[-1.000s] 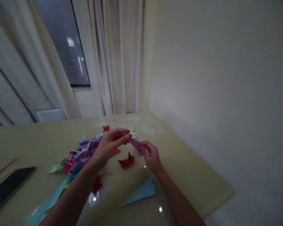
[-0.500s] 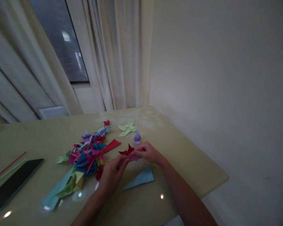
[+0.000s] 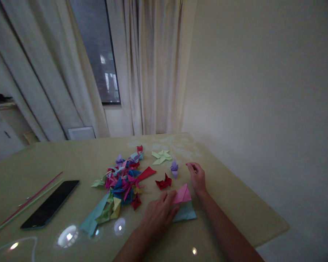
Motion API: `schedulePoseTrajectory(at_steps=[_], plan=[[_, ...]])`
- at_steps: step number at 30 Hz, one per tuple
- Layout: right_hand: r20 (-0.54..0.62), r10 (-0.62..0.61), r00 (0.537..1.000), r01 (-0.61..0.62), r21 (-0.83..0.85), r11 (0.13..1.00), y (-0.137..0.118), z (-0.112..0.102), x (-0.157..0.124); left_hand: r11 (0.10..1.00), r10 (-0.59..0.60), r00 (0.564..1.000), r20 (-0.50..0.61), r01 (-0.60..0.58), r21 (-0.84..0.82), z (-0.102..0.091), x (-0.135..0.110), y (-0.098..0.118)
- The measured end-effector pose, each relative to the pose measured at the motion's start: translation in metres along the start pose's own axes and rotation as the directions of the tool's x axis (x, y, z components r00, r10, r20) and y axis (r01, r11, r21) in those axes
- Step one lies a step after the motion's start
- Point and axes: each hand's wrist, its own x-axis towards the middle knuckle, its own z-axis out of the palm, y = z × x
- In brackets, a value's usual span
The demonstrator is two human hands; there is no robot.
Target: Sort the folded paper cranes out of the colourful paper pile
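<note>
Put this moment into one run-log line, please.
left hand: touching pink paper | right hand: off pink paper, near purple paper figure | nearby: light blue paper, red paper figure

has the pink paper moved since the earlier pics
Yes: judged against the green paper star, the pink paper has shifted right and nearer the person.

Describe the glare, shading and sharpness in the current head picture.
In the head view, the light is dim; bright glare spots mark the glossy tabletop, the largest at lower left; pale light patches show on the dark window pane; the top-right corner darkens; in the folded-paper pile, fine creases look soft; the slanting left curtain perhaps suggests wide-angle distortion.
</note>
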Motion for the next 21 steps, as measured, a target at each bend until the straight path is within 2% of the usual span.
schedulePoseTrajectory(at_steps=[4, 8, 13, 19, 21], plan=[[0.024, -0.027, 0.999, 0.028, -0.023, 0.999, -0.003, 0.002, -0.003, 0.995, 0.066, 0.995, 0.07, -0.071, 0.071, -0.001, -0.001, 0.003], [0.083, -0.066, 0.994, 0.069, -0.028, 0.997, -0.008, 0.002, -0.007, 0.982, 0.144, 0.987, 0.064, -0.151, 0.11, 0.002, -0.002, 0.004], [0.104, -0.089, 0.991, 0.09, -0.008, 0.996, -0.011, 0.003, -0.011, 0.96, 0.156, 0.983, 0.097, -0.174, 0.221, 0.002, -0.004, 0.007], [0.11, -0.1, 0.989, 0.098, 0.024, 0.995, -0.01, 0.009, -0.013, 0.946, 0.193, 0.98, 0.056, -0.201, 0.254, 0.012, -0.007, 0.002], [0.114, -0.1, 0.988, 0.098, 0.027, 0.995, -0.01, 0.011, -0.013, 0.942, 0.232, 0.973, -0.018, -0.22, 0.255, 0.011, -0.005, -0.005]])
